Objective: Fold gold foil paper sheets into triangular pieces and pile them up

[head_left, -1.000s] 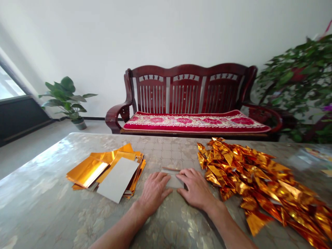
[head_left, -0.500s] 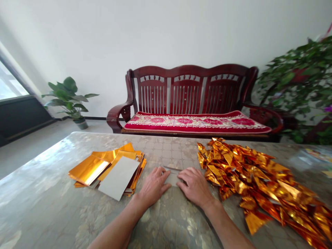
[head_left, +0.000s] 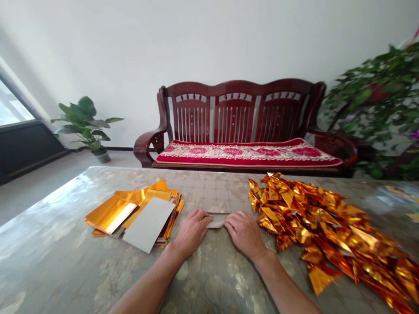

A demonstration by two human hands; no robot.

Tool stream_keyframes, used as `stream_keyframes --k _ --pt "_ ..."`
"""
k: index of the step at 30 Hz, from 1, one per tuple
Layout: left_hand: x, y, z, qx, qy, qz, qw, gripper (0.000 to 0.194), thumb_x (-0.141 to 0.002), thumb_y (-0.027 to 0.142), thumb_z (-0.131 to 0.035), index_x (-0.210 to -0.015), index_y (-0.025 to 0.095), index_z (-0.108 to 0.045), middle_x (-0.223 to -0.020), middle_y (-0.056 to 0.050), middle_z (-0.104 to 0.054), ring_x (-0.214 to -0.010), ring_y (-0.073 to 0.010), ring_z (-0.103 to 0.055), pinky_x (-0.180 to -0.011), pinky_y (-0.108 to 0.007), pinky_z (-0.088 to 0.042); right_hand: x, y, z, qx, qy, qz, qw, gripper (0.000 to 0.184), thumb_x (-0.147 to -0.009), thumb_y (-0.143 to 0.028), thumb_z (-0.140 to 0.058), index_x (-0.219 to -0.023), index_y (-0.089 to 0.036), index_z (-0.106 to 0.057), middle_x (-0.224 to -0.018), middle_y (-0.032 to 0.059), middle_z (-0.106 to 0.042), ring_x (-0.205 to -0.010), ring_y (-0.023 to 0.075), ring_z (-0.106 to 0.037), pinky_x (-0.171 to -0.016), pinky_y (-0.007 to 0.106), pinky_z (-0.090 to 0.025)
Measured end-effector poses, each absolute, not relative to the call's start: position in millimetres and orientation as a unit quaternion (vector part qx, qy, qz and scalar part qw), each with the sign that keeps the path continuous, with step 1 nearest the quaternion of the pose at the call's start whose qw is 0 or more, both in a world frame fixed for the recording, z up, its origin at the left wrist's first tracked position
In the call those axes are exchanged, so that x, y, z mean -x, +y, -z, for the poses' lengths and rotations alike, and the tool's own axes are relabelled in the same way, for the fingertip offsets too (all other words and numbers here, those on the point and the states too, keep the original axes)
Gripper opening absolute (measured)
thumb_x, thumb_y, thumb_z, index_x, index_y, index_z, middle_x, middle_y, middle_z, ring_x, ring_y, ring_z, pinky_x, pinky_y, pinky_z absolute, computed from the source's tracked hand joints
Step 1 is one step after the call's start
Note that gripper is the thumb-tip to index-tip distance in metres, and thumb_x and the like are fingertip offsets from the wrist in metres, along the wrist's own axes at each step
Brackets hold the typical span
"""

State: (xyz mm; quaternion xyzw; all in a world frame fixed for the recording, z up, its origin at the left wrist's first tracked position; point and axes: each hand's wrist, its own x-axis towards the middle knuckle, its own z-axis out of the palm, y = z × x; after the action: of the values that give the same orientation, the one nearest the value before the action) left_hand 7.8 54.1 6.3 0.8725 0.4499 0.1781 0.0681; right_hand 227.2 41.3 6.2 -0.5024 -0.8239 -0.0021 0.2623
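Note:
Between my hands a sheet of foil paper lies on the table, its pale grey back showing, with its near edge turned up into a fold. My left hand grips the left end of the sheet, fingers curled and thumb against the fold. The right end is pinched by my right hand in the same way. Left of my hands rests a loose stack of gold foil sheets, with one sheet grey side up on top. On the right spreads a heap of folded gold foil pieces.
The table has a patterned, glossy cover. At its right edge lies a clear plastic bag. Behind stands a dark red wooden bench with a floral cushion. Potted plants flank it.
The sheet's near edge has been rolled away from me, so the visible grey strip is narrower. My thumbs have moved forward with it.

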Motion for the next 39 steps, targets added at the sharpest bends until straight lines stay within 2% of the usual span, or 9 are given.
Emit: stream_keyframes --k 3,7,9,11,14,24,29,39 --pt "-8.7 55.8 -4.6 -0.864 0.457 -0.199 0.076 0.024 -0.094 0.018 -0.053 -0.11 0.024 -0.069 -0.107 -0.004 -0.067 -0.102 -0.0206 -0.058 -0.093 -0.034 -0.046 -232.2 39.1 -10.6 0.501 -0.825 -0.03 0.258 0.006 -0.088 -0.026 -0.064 -0.091 -0.023 -0.069 -0.094 0.0017 -0.07 -0.093 0.0194 -0.057 -0.086 0.034 -0.04" --pt "-11.1 55.3 -8.3 -0.857 0.46 -0.216 0.084 0.026 -0.098 0.029 -0.048 -0.104 0.024 -0.072 -0.103 -0.005 -0.069 -0.098 -0.0202 -0.06 -0.091 -0.033 -0.046 -239.1 36.3 -15.4 0.507 -0.823 -0.059 0.248 0.034 -0.076 -0.035 -0.075 -0.107 -0.024 -0.066 -0.105 0.0035 -0.067 -0.101 0.0219 -0.057 -0.09 0.037 -0.041" --pt "-11.9 54.6 -11.2 -0.855 0.462 -0.219 0.087 0.028 -0.099 0.031 -0.047 -0.103 0.023 -0.073 -0.102 -0.005 -0.07 -0.098 -0.0203 -0.06 -0.09 -0.033 -0.045 -240.4 36.8 -14.9 0.512 -0.819 -0.058 0.253 0.026 -0.081 -0.035 -0.07 -0.103 -0.023 -0.065 -0.103 0.004 -0.066 -0.1 0.0214 -0.057 -0.09 0.036 -0.042" --pt "-12.4 54.2 -13.3 -0.851 0.466 -0.225 0.091 0.03 -0.1 0.033 -0.046 -0.1 0.023 -0.074 -0.102 -0.005 -0.071 -0.097 -0.0201 -0.061 -0.09 -0.033 -0.044 -240.0 38.6 -12.5 0.507 -0.819 -0.049 0.263 0.012 -0.092 -0.032 -0.058 -0.095 -0.022 -0.065 -0.098 0.0038 -0.067 -0.097 0.0199 -0.058 -0.088 0.035 -0.042" --pt "-12.6 54.7 -13.5 -0.839 0.48 -0.234 0.101 0.034 -0.101 0.033 -0.043 -0.089 0.022 -0.074 -0.097 -0.004 -0.072 -0.093 -0.0187 -0.062 -0.087 -0.032 -0.043 -237.2 42.1 -7.4 0.5 -0.82 -0.032 0.276 0.026 -0.1 -0.027 -0.042 -0.089 -0.022 -0.065 -0.091 0.0039 -0.068 -0.093 0.019 -0.059 -0.086 0.033 -0.042" --pt "-17.7 59.6 -4.9 -0.761 0.586 -0.256 0.11 0.025 -0.093 0.032 -0.057 -0.077 0.02 -0.071 -0.082 -0.003 -0.07 -0.084 -0.0186 -0.062 -0.078 -0.029 -0.04 -222.2 48.7 -1.2 0.577 -0.77 0.014 0.273 0.019 -0.093 -0.022 -0.054 -0.076 -0.022 -0.063 -0.077 0.0014 -0.065 -0.08 0.0189 -0.058 -0.074 0.03 -0.038" --pt "-19.7 61.7 -4.2 -0.747 0.614 -0.244 0.082 0.021 -0.089 0.034 -0.063 -0.075 0.02 -0.07 -0.08 -0.002 -0.068 -0.082 -0.0185 -0.06 -0.077 -0.03 -0.037 -220.3 50.6 -1.6 0.572 -0.776 0.016 0.266 0.016 -0.09 -0.018 -0.056 -0.076 -0.022 -0.06 -0.079 0.0011 -0.066 -0.081 0.0191 -0.057 -0.074 0.03 -0.038" --pt "-16.8 64.7 -1.5 -0.739 0.616 -0.253 0.106 0.019 -0.088 0.032 -0.064 -0.074 0.019 -0.069 -0.08 -0.002 -0.066 -0.081 -0.0176 -0.06 -0.076 -0.028 -0.038 -219.2 52.2 2.4 0.575 -0.778 0.026 0.253 0.014 -0.09 -0.018 -0.06 -0.077 -0.022 -0.059 -0.082 0.002 -0.066 -0.084 0.0202 -0.056 -0.076 0.03 -0.036"
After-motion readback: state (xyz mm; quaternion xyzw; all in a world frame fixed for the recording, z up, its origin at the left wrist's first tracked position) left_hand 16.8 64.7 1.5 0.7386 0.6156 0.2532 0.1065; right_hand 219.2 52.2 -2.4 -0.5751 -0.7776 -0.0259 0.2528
